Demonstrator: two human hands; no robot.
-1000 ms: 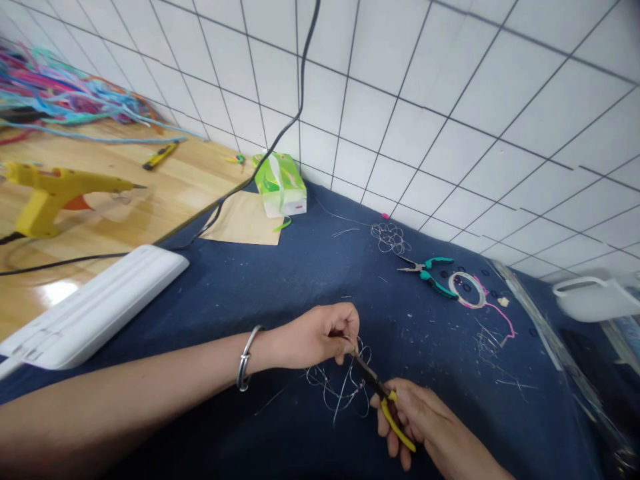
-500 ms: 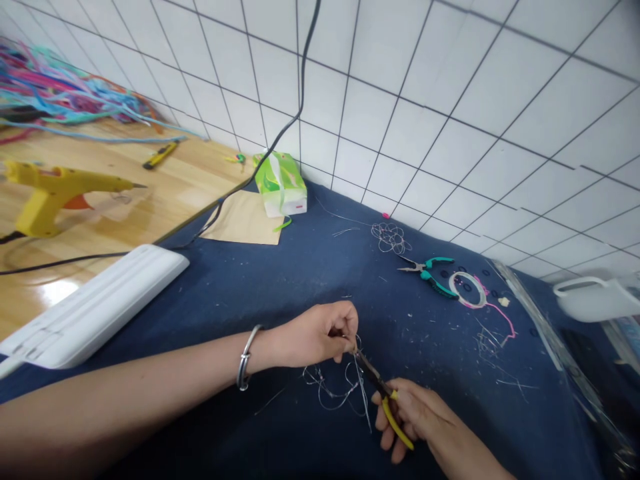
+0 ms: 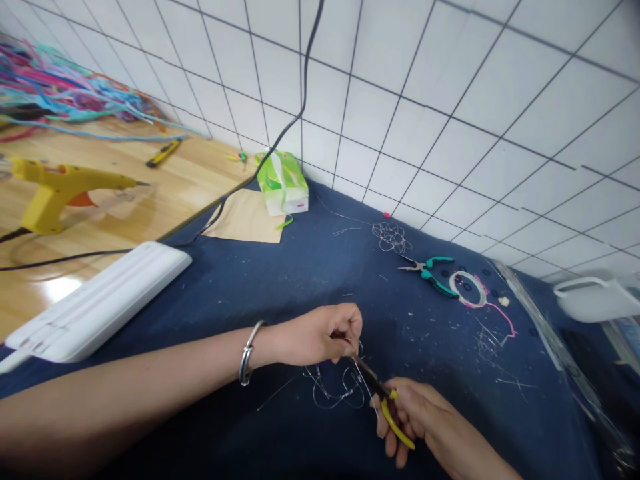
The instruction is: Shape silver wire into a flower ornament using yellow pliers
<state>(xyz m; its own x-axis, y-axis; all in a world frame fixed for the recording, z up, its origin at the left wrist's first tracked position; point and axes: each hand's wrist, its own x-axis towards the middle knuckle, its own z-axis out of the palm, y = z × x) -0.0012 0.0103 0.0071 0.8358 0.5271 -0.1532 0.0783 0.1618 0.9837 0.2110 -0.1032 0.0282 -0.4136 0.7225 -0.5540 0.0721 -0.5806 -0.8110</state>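
Note:
Fingertips of my left hand (image 3: 327,337) are pinched on a thin silvery wire (image 3: 333,405), whose bent loops hang below over the dark blue cloth. My right hand (image 3: 413,417) is wrapped round a pair of pliers with yellow handles (image 3: 395,425). The dark jaws reach up and left to the wire right at my left fingertips; what exactly lies between the jaws is too small to make out. A straight wire end slants down from there toward my right fingers. A silver bangle (image 3: 246,353) circles my left wrist.
Teal-handled pliers (image 3: 427,273), a coil of wire (image 3: 391,237) and a white ring spool (image 3: 469,289) lie behind my hands. At left are a white power strip (image 3: 105,300), a yellow glue gun (image 3: 65,190) and a tissue pack (image 3: 283,183). A black cable (image 3: 303,87) hangs down.
The hanging wire loops have shifted slightly, and the straight wire end has swung right toward my right fingers. Both hands stay nearly in place.

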